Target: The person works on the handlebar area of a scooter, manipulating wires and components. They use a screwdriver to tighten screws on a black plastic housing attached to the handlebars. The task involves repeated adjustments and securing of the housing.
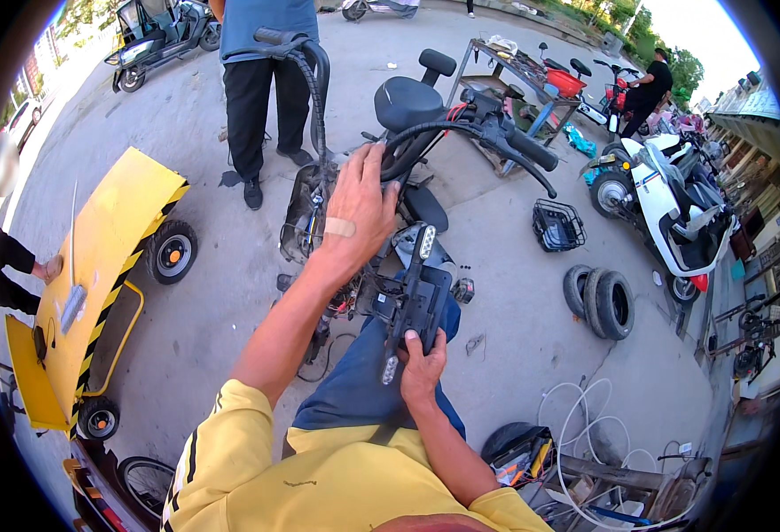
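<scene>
Pavement (505,293), grey, lies under everything I can see from here. Yellow cart (115,257) to the left: sloping deck, black-striped edge, black wheels; brush (73,308) lying on the deck. Dark scooter (410,104) directly ahead of the seated worker (319,483), who wears a yellow shirt; front of scooter opened up, wiring exposed. White scooter (669,208) well off to the right. Person in a blue top (266,93) stands on the far side, near the left handlebar grip. Table (532,71) behind the dark scooter, its top crowded with parts. Three tyres (619,306) stand close together on the pavement to the right; black wire basket (560,232) just beyond them.

Black lamp panel (416,306): located above the worker's blue trousers, close to the exposed wiring, held at a tilt. Left hand (359,208): at the handlebar (461,129), near its middle, fingers extended and together; palm hidden, so cannot tell whether it grasps or only rests. Right hand (423,368): grasping the panel near its lower end, thumb on the face, fingers along the right edge. Clear lamps (427,242), one at each end of the panel. Plaster (340,228), tan, across the left hand near the wrist.
</scene>
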Demonstrator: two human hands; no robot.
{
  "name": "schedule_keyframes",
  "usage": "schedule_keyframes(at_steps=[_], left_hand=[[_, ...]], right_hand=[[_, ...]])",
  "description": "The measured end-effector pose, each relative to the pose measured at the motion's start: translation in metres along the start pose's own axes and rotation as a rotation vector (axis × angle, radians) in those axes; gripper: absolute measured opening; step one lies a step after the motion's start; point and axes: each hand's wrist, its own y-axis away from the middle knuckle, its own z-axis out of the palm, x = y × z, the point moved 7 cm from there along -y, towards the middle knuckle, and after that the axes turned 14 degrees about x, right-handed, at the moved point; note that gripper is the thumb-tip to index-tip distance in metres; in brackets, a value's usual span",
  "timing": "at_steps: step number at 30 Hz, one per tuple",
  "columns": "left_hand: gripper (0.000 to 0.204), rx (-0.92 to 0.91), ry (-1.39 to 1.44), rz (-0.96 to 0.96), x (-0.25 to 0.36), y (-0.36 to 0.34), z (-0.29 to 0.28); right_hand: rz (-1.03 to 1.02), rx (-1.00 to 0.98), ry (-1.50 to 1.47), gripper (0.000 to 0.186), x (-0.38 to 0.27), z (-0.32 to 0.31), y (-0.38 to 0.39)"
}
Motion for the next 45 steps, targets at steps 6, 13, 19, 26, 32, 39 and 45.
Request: schedule_keyframes(at_steps=[6,13,19,26,32,39,45], left_hand=[[0.045,-0.070,-0.087,-0.085,-0.036,-0.006,0.038],[0.032,-0.059,-0.065,-0.109,-0.032,0.002,0.037],[0.034,-0.130,0.018,-0.140,-0.025,0.019,0.047],[0.036,-0.149,-0.109,-0.073,-0.019,0.020,0.052],[0.030,-0.011,0.030,-0.153,-0.028,0.035,0.064],[0.028,-0.060,-0.083,0.111,-0.019,0.044,0.077],[0.056,-0.189,-0.358,0.302,-0.005,0.059,0.091]], right_hand=[[-0.048,0.023,0.146,0.047,-0.007,0.001,0.005],[-0.073,0.004,0.115,0.047,0.007,-0.003,-0.006],[-0.046,-0.021,0.106,0.047,0.008,0.006,0.000],[-0.004,0.001,0.049,0.046,0.007,0.007,0.008],[0.016,0.029,0.029,0.045,0.003,0.012,0.013],[0.041,-0.001,0.019,0.046,0.007,0.012,0.012],[0.084,-0.014,-0.029,0.048,0.012,0.009,0.011]])
